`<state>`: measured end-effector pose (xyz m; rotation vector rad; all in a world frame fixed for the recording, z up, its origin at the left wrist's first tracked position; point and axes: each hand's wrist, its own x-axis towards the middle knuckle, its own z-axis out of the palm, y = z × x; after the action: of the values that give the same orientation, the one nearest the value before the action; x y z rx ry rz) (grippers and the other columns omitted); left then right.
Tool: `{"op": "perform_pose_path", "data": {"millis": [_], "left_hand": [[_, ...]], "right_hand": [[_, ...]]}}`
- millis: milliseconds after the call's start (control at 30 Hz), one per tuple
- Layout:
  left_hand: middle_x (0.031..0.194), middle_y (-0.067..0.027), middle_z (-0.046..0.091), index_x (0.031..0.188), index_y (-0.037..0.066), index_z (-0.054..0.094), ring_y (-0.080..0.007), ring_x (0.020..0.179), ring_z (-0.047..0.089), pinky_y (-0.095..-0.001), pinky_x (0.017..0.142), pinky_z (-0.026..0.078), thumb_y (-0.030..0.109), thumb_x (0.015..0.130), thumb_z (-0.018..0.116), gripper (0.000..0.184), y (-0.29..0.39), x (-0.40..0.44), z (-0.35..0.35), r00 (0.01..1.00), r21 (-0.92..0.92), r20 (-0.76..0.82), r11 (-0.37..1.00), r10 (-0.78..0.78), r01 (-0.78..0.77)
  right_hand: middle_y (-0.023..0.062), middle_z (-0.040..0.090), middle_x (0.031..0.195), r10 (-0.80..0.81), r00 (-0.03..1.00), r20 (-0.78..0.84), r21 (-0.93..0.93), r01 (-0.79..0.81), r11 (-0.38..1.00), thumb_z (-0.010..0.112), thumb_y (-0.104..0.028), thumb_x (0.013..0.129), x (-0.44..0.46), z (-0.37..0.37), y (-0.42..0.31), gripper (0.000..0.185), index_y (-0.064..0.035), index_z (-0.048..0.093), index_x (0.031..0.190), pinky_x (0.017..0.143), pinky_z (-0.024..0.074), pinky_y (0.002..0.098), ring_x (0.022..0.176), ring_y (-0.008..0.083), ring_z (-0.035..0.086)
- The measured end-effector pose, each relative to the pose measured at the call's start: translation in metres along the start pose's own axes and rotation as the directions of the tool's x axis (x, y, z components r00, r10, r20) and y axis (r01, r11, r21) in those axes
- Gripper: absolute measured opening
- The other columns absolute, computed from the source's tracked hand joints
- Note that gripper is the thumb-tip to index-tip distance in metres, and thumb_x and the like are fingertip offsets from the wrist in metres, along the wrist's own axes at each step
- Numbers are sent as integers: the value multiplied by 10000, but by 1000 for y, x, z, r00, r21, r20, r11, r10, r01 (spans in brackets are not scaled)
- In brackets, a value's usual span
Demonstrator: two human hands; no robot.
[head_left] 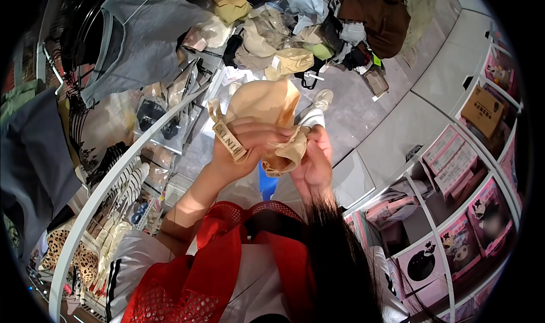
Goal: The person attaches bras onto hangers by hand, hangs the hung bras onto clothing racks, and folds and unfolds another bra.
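Observation:
A beige bra (264, 100), with smooth cup-like fabric and a band with dark lettering, hangs between my hands in front of my chest. My left hand (238, 144) is closed on its gathered cloth, with the lettered band (228, 140) lying across the back of the hand. On the other side my right hand (314, 159) pinches the bunched edge near the middle. The right fingertips are partly hidden by the folds. Below the hands a narrow blue thing (267, 182) shows; its kind is unclear.
A heap of clothes (272, 36) lies on the floor ahead. Grey garments (139, 45) hang at the left, behind a white curved rail (113, 181). White shelving at the right holds pink boxes (454, 164) and a brown cardboard box (482, 110). A shoe (322, 99) stands on the tiles.

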<state>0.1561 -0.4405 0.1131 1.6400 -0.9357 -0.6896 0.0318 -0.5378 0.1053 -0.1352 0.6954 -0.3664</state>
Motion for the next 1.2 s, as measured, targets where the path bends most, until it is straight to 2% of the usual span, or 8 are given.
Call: {"op": "perform_pose_path", "data": {"millis": [67,267,367,467,767,967,1067,1200], "left_hand": [[923,-87,650,857,31,636,-231,814,630,-312,696,479,30,746,546,143,2,2,-1,1000,15,23,1000,-10,10],[914,-90,645,892,29,624,-234,813,625,-317,698,483,10,758,556,152,11,3,-2,997,11,-6,997,-73,73],[911,-86,644,904,36,620,-235,805,623,-319,695,479,28,761,563,154,12,4,-4,999,66,12,997,-43,42],[908,-81,644,897,46,621,-234,774,619,-321,677,473,49,760,575,144,14,3,-2,999,105,-11,993,-45,46],[999,0,616,950,98,616,-187,716,569,-291,639,464,77,730,594,222,20,2,-2,994,335,63,936,90,-106],[1012,-5,614,929,105,620,-149,571,493,-265,527,412,92,762,573,175,19,4,-1,966,502,63,829,250,-247],[977,46,617,931,130,626,-115,634,502,-243,572,444,81,652,625,283,17,4,-1,962,512,72,818,263,-262],[960,58,620,914,139,627,-102,605,482,-230,539,417,103,652,625,265,14,7,-4,955,540,102,791,279,-289]], "right_hand": [[112,569,943,20,999,29,43,-21,999,484,-10,840,1,-4,0,93,-7,470,932,725,474,295,808,172,573],[109,534,959,72,997,14,-264,-66,962,534,59,773,-3,-7,-17,156,18,523,923,711,478,273,866,182,550],[114,508,961,-79,981,175,-499,158,852,575,128,681,-1,8,-17,280,33,549,942,729,478,275,896,191,534],[124,487,973,-183,930,320,-563,342,753,600,164,609,1,11,-12,375,40,553,961,737,481,276,917,204,519],[113,499,930,-257,932,257,-575,361,734,604,155,620,-1,1,-9,251,7,551,816,776,441,284,881,199,521],[105,502,921,-239,951,194,-489,305,817,607,151,623,-2,-2,-8,230,12,539,793,764,436,291,879,197,518],[106,499,928,-194,966,169,-387,246,889,605,157,615,-4,0,-8,238,11,532,788,770,432,294,882,191,517],[101,516,885,-207,967,151,-435,253,864,608,151,609,-4,2,-10,217,11,544,763,716,448,286,823,189,535]]}}
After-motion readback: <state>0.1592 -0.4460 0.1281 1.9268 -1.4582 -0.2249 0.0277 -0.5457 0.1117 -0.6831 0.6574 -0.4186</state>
